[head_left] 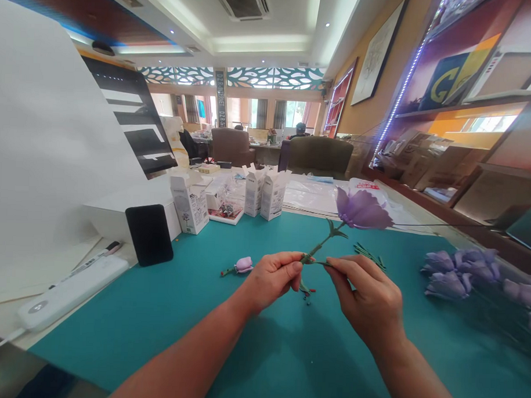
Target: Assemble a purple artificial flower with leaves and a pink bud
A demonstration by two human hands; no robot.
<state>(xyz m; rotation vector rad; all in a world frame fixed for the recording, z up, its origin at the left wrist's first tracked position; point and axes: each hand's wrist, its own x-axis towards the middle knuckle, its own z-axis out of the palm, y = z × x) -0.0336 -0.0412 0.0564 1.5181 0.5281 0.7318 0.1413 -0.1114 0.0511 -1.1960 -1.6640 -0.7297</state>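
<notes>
My left hand and my right hand both pinch the green wire stem of a lilac fabric flower. The bloom leans up and to the right above my right hand. A thin green strip runs between my fingertips at the stem, with small green leaves just below the bloom. Left of my left hand, a pale pink flower bud on a short stem lies on the teal craft mat. A bundle of green strips lies just beyond my right hand, and several lilac flowers lie to its right.
Several white boxes stand at the mat's far edge near a black phone. A white power bank and a marker lie at left. A clear plastic bag lies behind the mat, and a seated person is far off.
</notes>
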